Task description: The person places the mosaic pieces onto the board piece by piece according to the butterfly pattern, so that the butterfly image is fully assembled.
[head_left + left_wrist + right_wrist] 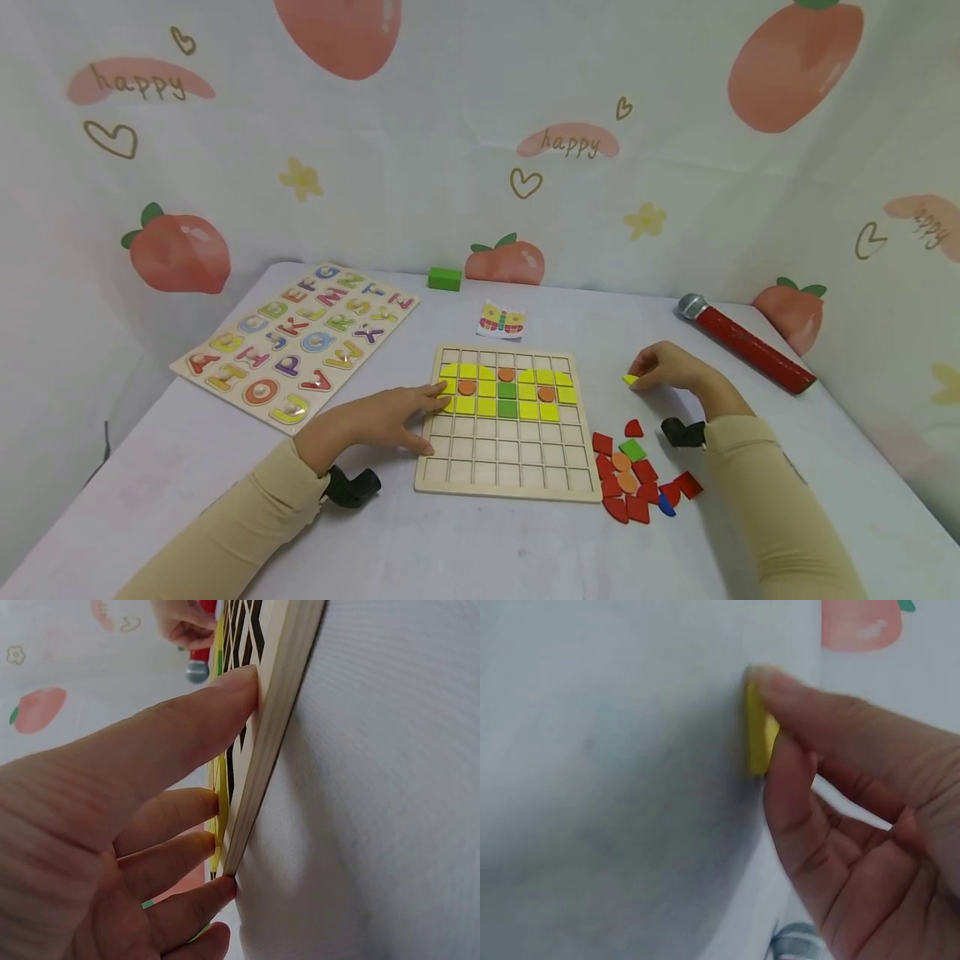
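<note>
A wooden grid board [487, 475] lies on the table, its upper rows filled with yellow tiles, a few orange discs and green squares [507, 408]. My left hand [386, 417] rests on the board's left edge with fingers extended. In the left wrist view the thumb [217, 705] touches the board's rim while other fingertips lie at the yellow tiles [219, 810]. Right of the board, my right hand [667, 367] pinches a yellow tile [757, 735] between thumb and index finger, low over the table. Part of that tile is hidden by the fingers.
Loose red, orange, green and blue pieces [637, 471] lie right of the board. A small pattern card [501, 320] and a green block [445, 279] are behind it. An alphabet puzzle board [300, 342] lies at left, a red microphone [750, 346] at back right.
</note>
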Motion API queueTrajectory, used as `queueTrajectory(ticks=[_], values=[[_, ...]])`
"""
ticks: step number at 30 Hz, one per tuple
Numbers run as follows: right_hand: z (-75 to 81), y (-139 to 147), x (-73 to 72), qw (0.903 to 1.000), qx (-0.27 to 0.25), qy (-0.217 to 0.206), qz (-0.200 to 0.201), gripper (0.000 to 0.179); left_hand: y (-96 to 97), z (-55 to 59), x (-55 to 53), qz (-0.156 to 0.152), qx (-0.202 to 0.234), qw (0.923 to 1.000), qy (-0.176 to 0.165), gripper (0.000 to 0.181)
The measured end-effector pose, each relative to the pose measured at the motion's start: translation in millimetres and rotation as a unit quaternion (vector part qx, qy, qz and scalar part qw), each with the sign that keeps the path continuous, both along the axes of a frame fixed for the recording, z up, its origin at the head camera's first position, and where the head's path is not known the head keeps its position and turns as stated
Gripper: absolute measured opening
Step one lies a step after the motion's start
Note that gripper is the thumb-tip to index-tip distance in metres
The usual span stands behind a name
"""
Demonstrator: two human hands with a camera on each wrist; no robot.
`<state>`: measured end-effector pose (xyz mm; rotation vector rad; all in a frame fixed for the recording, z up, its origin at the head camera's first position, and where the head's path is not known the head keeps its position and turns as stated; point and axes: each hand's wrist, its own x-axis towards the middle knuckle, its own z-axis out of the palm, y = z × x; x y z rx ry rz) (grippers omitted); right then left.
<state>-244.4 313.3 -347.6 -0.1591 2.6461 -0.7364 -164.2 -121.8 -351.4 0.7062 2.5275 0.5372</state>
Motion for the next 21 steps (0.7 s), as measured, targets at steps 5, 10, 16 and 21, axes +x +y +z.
queueTrajectory(ticks=[5, 10, 16, 21], values=[[1.6, -1.9, -2.8, 0.9999, 0.014, -0.007, 0.006, 0.023, -0.2, -0.1, -0.1, 0.001, 0.004, 1.0, 0.0, 0.073], [3.3, -2.9, 1.2, 0.9998, 0.01, -0.014, -0.012, 0.023, 0.3, -1.0, 0.2, 0.0, 0.001, 1.0, 0.001, 0.073], [6.1, -3.2, 9.5, 0.9992, -0.034, 0.001, -0.02, 0.025, 0.0, -2.2, -0.4, 0.0, 0.002, 1.0, 0.003, 0.073], [8.2, -10.6, 18.6, 0.9956, -0.09, 0.006, -0.024, 0.025, -0.4, -2.4, -0.5, 0.001, 0.006, 1.0, 0.005, 0.073]])
